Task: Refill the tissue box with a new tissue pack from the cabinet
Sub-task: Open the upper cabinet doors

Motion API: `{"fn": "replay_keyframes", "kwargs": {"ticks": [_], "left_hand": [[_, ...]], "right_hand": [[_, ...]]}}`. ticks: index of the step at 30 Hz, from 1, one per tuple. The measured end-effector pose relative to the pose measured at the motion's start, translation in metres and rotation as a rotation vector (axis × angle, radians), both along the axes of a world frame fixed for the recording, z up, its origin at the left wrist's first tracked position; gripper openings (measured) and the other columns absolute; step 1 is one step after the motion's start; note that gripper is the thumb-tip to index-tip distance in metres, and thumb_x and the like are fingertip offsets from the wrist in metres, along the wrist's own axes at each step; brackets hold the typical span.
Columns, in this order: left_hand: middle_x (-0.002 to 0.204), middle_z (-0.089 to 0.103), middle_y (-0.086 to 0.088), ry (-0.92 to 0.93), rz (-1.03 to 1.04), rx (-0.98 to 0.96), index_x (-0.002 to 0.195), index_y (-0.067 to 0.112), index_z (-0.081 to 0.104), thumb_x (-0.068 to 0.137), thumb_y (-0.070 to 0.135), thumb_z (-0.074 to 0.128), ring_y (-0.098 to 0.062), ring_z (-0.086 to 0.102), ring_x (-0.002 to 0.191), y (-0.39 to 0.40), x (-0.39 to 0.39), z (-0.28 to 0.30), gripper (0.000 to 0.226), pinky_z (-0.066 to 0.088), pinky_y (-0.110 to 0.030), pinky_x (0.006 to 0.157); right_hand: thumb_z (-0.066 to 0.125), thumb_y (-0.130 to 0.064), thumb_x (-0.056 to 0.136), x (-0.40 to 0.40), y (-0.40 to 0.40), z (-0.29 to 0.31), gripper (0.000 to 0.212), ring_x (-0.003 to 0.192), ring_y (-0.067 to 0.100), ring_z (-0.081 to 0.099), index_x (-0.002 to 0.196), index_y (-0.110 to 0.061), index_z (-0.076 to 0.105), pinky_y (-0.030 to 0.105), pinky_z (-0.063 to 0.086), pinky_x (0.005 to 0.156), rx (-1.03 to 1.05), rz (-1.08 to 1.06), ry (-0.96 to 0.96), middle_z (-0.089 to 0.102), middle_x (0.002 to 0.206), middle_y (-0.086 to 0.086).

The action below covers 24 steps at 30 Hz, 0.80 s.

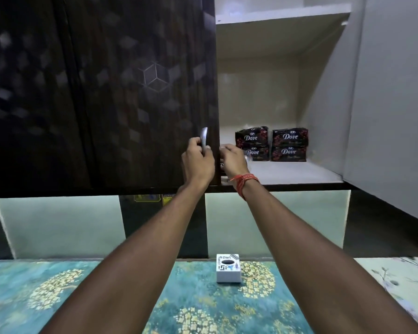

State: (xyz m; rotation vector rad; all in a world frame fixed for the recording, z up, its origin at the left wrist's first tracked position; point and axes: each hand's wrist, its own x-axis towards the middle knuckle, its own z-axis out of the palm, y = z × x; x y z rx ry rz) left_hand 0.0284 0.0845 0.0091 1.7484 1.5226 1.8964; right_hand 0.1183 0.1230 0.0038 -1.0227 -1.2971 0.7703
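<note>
The cabinet serves as the landmark for every place here. Its left door [101, 92] is dark and closed, and the left hand [198, 162] has its grip clenched around the silver handle [204, 141] at the right edge of this door. Just to the right of the handle, the right hand [234, 160] reaches into the open half of the cabinet. Its fingers are curled, but I cannot tell if they grasp anything; something pale and blurred is beside them. An orange thread band [244, 183] is on this wrist.

Further right, on the white shelf [299, 172] inside the cabinet, four dark tissue packs [272, 144] marked "Dove" stand in two stacks that touch each other. No pack is lifted yet, as far as I can see.

Below the cabinet, on the bed cover [82, 297] with a blue-green floral pattern, stands the white tissue box [228, 267], and its oval opening looks dark and empty.

In my judgement the task is at its beginning: the cabinet is open on the right side, but taking a pack and filling the box are still left.
</note>
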Motion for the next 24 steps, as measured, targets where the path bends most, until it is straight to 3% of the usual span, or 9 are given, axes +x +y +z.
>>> {"fn": "replay_keyframes", "kwargs": {"ticks": [2,5,7,9,12,15,19,22,24], "left_hand": [[0.094,0.074,-0.005,-0.005,0.019,0.011,0.113,0.010,0.063,0.097,0.017,0.055,-0.018,0.068,0.081,-0.004,-0.001,0.000,0.019,0.053,-0.027,0.066],[0.084,0.070,0.000,-0.017,0.027,0.037,0.107,0.011,0.065,0.097,0.017,0.052,-0.014,0.064,0.070,-0.020,-0.004,-0.003,0.017,0.053,-0.026,0.058],[0.071,0.066,0.000,-0.065,0.056,0.137,0.098,0.013,0.065,0.097,0.021,0.049,-0.018,0.064,0.062,-0.039,-0.011,-0.009,0.018,0.056,-0.040,0.057],[0.067,0.063,0.002,-0.102,0.107,0.246,0.095,0.015,0.064,0.097,0.025,0.048,-0.014,0.062,0.059,-0.066,-0.024,-0.017,0.019,0.055,-0.039,0.057],[0.088,0.064,0.007,-0.154,0.161,0.316,0.111,0.012,0.065,0.098,0.024,0.051,-0.003,0.060,0.074,-0.115,-0.051,-0.027,0.022,0.050,-0.014,0.067],[0.114,0.061,0.003,-0.207,0.237,0.348,0.128,0.008,0.060,0.099,0.025,0.049,-0.006,0.057,0.101,-0.157,-0.088,-0.035,0.035,0.040,0.000,0.080],[0.129,0.051,0.000,-0.127,0.360,0.354,0.140,0.010,0.050,0.102,0.027,0.041,-0.003,0.050,0.110,-0.204,-0.154,-0.038,0.043,0.039,-0.006,0.090],[0.138,0.051,-0.007,-0.067,0.418,0.278,0.143,0.008,0.047,0.102,0.029,0.040,-0.016,0.053,0.123,-0.225,-0.212,-0.037,0.047,0.045,-0.028,0.103],[0.144,0.049,-0.015,-0.041,0.440,0.233,0.146,0.007,0.043,0.102,0.029,0.039,-0.024,0.050,0.132,-0.234,-0.245,-0.036,0.049,0.044,-0.026,0.106]], "right_hand": [[0.048,-0.029,0.086,-0.001,-0.004,0.001,0.026,0.095,0.033,0.069,0.081,-0.017,0.070,0.048,0.055,0.087,-0.008,0.009,0.017,0.073,0.094,0.012],[0.046,-0.034,0.085,-0.001,-0.028,0.000,0.032,0.081,0.030,0.068,0.075,-0.015,0.070,0.054,0.055,0.086,0.010,-0.009,0.055,0.072,0.082,0.009],[0.045,-0.028,0.092,-0.008,-0.055,-0.004,0.034,0.071,0.024,0.064,0.070,-0.015,0.068,0.049,0.054,0.077,0.034,0.033,0.134,0.069,0.075,0.008],[0.044,-0.027,0.097,-0.019,-0.087,-0.009,0.038,0.073,0.024,0.065,0.071,-0.016,0.071,0.044,0.054,0.073,0.088,0.117,0.179,0.071,0.076,0.008],[0.043,-0.023,0.099,-0.050,-0.136,-0.016,0.036,0.081,0.027,0.067,0.086,-0.006,0.073,0.042,0.055,0.075,0.227,0.224,0.171,0.072,0.086,0.014],[0.046,-0.011,0.097,-0.097,-0.173,-0.026,0.027,0.077,0.017,0.063,0.089,-0.001,0.070,0.032,0.054,0.069,0.372,0.283,0.180,0.069,0.084,0.011],[0.048,-0.013,0.096,-0.168,-0.205,-0.044,0.024,0.097,0.015,0.064,0.110,-0.010,0.067,0.034,0.057,0.085,0.469,0.343,0.047,0.068,0.108,0.009],[0.046,-0.008,0.095,-0.219,-0.218,-0.051,0.034,0.110,0.014,0.056,0.126,-0.013,0.059,0.032,0.050,0.096,0.554,0.383,-0.131,0.060,0.124,0.009],[0.044,-0.003,0.094,-0.251,-0.220,-0.054,0.044,0.120,0.021,0.051,0.135,-0.015,0.052,0.034,0.046,0.103,0.609,0.393,-0.289,0.053,0.132,0.012]]}}
